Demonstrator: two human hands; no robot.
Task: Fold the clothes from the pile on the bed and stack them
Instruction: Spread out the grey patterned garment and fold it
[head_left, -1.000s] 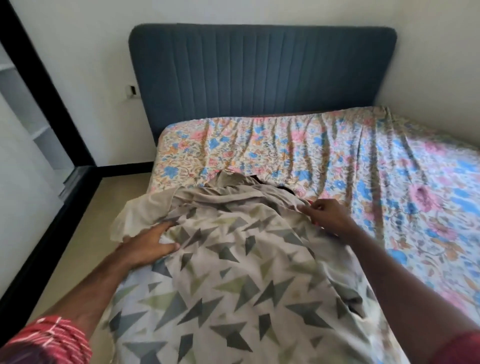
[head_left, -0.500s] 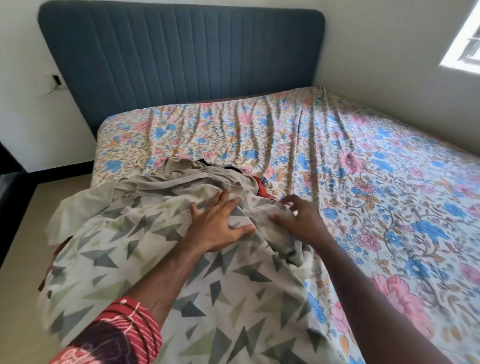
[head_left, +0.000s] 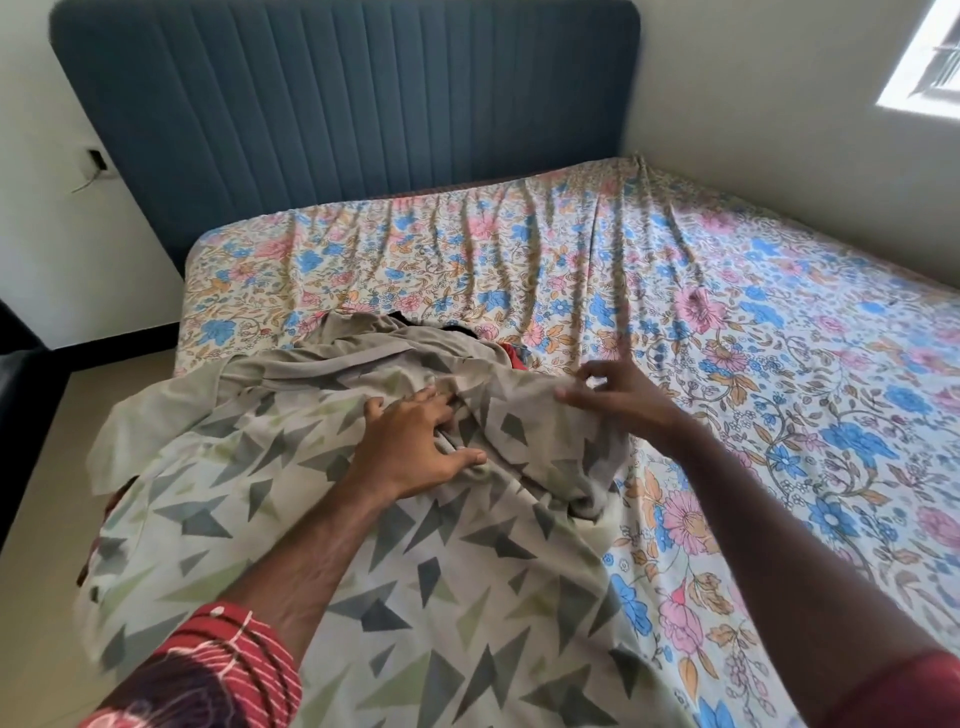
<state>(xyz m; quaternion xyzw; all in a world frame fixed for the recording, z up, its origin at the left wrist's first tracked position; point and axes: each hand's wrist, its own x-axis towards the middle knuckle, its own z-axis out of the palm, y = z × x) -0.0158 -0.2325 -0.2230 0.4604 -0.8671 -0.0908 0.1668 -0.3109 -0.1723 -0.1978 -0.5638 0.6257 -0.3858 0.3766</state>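
We are pressing our left hand, fingers spread, on the soft, limp triangle-print cloth near the bed's left edge, our right hand pinching its bunched edge, probably the best hold.

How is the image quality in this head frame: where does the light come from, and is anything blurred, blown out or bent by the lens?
Head view: daylight enters from the window at upper right, which is blown out; the floral bedsheet is evenly lit; the right hand and its fingers look slightly motion-blurred, the left hand sharper; the red sleeve at the bottom edge is smeared; wide-angle bending curves the headboard.
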